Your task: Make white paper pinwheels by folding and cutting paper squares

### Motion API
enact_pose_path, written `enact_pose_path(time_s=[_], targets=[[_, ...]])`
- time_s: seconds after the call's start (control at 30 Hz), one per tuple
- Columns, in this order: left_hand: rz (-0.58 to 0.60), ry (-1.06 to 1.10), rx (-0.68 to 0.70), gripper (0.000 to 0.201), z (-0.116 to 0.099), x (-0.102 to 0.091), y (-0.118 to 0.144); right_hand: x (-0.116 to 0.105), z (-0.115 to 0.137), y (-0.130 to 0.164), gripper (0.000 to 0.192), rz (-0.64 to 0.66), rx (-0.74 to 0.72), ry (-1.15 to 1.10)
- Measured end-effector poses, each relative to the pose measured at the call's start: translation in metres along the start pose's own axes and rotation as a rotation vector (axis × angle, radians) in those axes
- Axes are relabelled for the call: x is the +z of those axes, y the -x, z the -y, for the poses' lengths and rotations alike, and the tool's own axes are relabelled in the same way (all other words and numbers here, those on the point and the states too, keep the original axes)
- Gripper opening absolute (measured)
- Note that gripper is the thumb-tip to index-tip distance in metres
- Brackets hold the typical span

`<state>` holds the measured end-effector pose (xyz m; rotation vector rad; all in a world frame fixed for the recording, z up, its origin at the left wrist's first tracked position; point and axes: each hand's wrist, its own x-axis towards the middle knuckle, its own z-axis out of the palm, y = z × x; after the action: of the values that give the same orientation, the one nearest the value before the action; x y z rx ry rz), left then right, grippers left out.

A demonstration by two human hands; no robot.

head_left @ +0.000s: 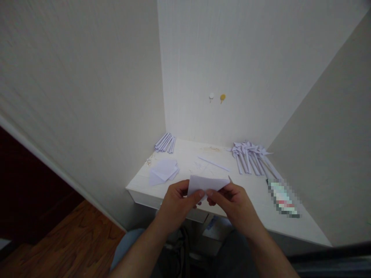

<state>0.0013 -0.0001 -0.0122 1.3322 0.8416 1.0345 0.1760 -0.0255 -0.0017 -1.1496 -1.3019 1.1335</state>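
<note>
Here, at the near edge of the table [188, 150], left hand [183, 200] and right hand [232, 199] both pinch the white paper sheet [206, 183], thumbs meeting low at its middle, the sheet held up in front of the tabletop. It looks feather-light, bendy and easy to crease or tear, so a soft hold on the edges should suit it; beyond lie loose sheets [164, 172] on the left, then rolled paper tubes [165, 143] far left and paper pinwheels [251, 154] far right.
</note>
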Motion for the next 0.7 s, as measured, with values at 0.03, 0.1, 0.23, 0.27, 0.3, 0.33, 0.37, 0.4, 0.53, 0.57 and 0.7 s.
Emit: enact_pose_path(time_s=[0.03, 0.1, 0.23, 0.27, 0.3, 0.33, 0.37, 0.4, 0.53, 0.57, 0.7], targets=[[-0.003, 0.001, -0.011, 0.024, 0.001, 0.0, 0.0, 0.0, -0.001, 0.0, 0.024, -0.019, -0.004, 0.003], [-0.011, 0.01, -0.039, 0.024, 0.004, -0.002, -0.001, 0.0, -0.002, 0.0, 0.024, -0.053, -0.016, 0.014], [-0.022, 0.044, -0.039, 0.023, 0.012, -0.006, 0.0, -0.002, -0.003, -0.002, 0.026, -0.103, -0.04, 0.025], [-0.025, 0.052, -0.029, 0.023, 0.012, -0.006, 0.0, -0.002, -0.003, -0.002, 0.027, -0.116, -0.043, 0.026], [-0.027, 0.059, -0.018, 0.022, 0.013, -0.006, 0.0, -0.002, -0.002, -0.003, 0.028, -0.126, -0.044, 0.028], [-0.031, 0.066, -0.007, 0.021, 0.013, -0.006, 0.001, -0.002, -0.002, -0.003, 0.028, -0.136, -0.044, 0.031], [-0.038, 0.07, 0.003, 0.021, 0.013, -0.006, 0.001, -0.002, -0.001, -0.003, 0.029, -0.144, -0.045, 0.035], [-0.045, 0.069, 0.01, 0.021, 0.012, -0.005, 0.001, -0.002, 0.0, -0.003, 0.03, -0.151, -0.047, 0.04], [-0.062, 0.051, 0.013, 0.021, 0.01, -0.005, 0.002, -0.006, 0.003, -0.003, 0.035, -0.181, -0.043, 0.078], [-0.064, 0.05, 0.01, 0.021, 0.01, -0.005, 0.002, -0.007, 0.003, -0.003, 0.035, -0.186, -0.036, 0.083], [-0.09, 0.04, 0.029, 0.02, 0.009, -0.003, 0.001, -0.006, 0.001, -0.004, 0.032, -0.136, -0.02, 0.026]])
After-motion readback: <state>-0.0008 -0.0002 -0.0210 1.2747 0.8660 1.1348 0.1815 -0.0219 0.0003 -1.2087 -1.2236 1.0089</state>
